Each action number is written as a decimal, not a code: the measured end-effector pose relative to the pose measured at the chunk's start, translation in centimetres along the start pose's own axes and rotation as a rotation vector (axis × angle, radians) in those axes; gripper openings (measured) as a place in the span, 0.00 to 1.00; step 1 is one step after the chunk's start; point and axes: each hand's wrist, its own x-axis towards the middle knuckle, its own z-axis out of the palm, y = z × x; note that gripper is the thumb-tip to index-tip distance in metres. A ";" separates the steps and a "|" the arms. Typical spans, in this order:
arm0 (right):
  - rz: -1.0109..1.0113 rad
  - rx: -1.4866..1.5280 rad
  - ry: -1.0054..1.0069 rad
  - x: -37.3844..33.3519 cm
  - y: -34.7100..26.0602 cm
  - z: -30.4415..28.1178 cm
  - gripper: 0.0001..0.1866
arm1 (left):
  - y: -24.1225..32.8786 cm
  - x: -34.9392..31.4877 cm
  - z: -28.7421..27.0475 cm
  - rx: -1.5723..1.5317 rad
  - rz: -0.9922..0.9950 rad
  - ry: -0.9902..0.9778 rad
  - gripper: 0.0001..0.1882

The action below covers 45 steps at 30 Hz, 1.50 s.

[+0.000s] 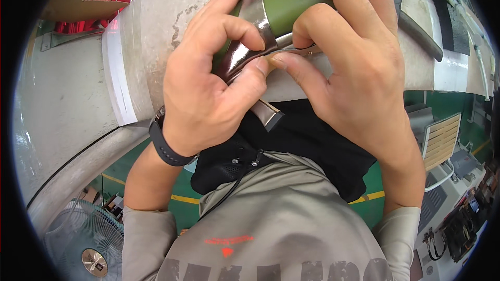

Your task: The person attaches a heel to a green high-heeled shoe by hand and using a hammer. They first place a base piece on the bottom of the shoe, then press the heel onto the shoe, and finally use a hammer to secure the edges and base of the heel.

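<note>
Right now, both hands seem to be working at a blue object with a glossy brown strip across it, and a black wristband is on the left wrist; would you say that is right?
Not quite: the object is green, as the head view shows. The glossy brown strip and the black wristband are as you said.

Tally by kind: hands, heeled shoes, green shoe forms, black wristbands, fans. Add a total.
Hands: 2 (left hand, right hand)
Heeled shoe: 1
Green shoe form: 1
Black wristband: 1
Fan: 1
Total: 6
</note>
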 end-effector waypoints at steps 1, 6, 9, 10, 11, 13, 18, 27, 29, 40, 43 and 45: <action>-0.003 0.001 0.001 0.1 0.0 0.2 0.34 | -0.2 -0.1 0.1 0.113 0.065 -0.011 0.12; 0.001 0.011 0.019 0.1 0.1 1.0 0.34 | -0.8 -0.4 0.2 0.216 0.141 -0.050 0.12; 0.000 0.021 0.017 0.3 0.0 0.9 0.34 | -0.7 -0.5 0.2 0.243 0.160 -0.027 0.12; 0.002 0.028 0.014 0.3 0.0 0.9 0.34 | -0.5 -0.6 0.2 0.227 0.122 -0.024 0.12; 0.004 0.033 0.006 0.4 0.0 0.7 0.35 | -0.4 -0.6 0.3 0.209 0.085 -0.020 0.11; 0.015 0.043 -0.016 0.3 -0.1 0.3 0.35 | -0.4 -0.4 0.5 0.169 0.084 0.003 0.12; 0.087 0.079 -0.100 1.0 -1.0 -1.9 0.35 | 0.2 0.1 0.6 0.109 0.049 0.038 0.12; -0.018 0.142 0.030 1.1 4.2 -1.9 0.38 | -0.2 3.0 -1.2 0.175 0.089 -0.148 0.42; 0.000 0.138 0.038 0.8 4.1 -1.6 0.37 | 0.1 3.8 -1.1 0.146 0.074 -0.160 0.42; 0.253 0.128 0.302 -0.8 6.6 -1.0 0.39 | 1.3 4.1 0.3 0.294 0.127 -0.075 0.37; 0.501 0.098 0.427 -4.9 8.8 0.2 0.16 | 1.8 4.7 0.6 0.348 0.127 -0.114 0.41; 0.391 -0.021 0.327 -5.2 8.2 -0.1 0.20 | 2.3 5.5 0.4 0.421 0.096 -0.190 0.48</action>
